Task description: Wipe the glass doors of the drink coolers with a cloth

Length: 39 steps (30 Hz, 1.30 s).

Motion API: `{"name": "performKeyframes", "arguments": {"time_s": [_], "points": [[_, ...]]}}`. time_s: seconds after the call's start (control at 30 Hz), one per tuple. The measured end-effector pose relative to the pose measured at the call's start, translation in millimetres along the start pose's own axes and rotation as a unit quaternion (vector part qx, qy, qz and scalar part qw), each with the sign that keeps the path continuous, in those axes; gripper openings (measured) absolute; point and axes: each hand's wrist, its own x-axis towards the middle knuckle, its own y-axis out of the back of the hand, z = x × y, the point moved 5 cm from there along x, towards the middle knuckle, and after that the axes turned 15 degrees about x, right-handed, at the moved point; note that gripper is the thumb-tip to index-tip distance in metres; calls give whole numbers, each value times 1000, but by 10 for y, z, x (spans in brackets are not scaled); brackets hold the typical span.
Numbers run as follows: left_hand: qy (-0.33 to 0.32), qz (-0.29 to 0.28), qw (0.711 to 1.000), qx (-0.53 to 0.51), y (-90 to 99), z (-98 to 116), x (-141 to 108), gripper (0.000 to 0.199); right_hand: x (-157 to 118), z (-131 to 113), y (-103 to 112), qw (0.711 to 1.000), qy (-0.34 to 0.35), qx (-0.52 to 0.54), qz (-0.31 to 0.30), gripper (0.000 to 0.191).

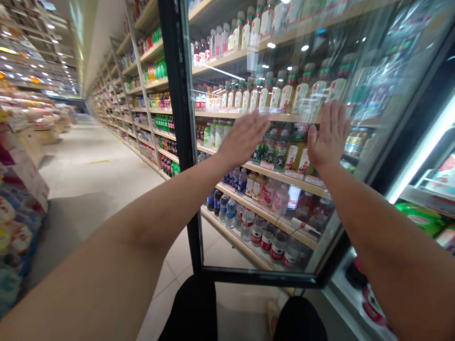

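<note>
A glass cooler door with a black frame stands swung out in front of me. My left hand is at the glass, fingers stretched out and pointing right, slightly blurred. To its right, my right hand is spread with the palm facing the pane and the fingers up. Both hands hold nothing. Whether each palm touches the glass or is just short of it, I cannot tell. Bottles on shelves show through the pane behind the hands.
At right, the lit cooler interior holds green packages and bottles. Long drink shelves run back along the aisle floor. Packaged goods stand at the left. My legs are just below the door's bottom edge.
</note>
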Motion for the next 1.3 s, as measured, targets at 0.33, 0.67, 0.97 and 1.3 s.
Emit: {"name": "performKeyframes", "arguments": {"time_s": [0.33, 0.67, 0.97, 1.3], "points": [[124, 28, 992, 16, 109, -353, 240, 63, 0, 13, 3, 1000, 7, 5, 6, 71], [-9, 11, 1000, -23, 63, -102, 358, 67, -10, 20, 2, 1000, 12, 22, 18, 71], [-242, -67, 968, -19, 50, 238, 290, 56, -12, 20, 8, 1000, 14, 18, 6, 74], [-126, -117, 985, 6, 70, 165, 240, 58, 3, 36, 14, 1000, 8, 7, -15, 80]]}}
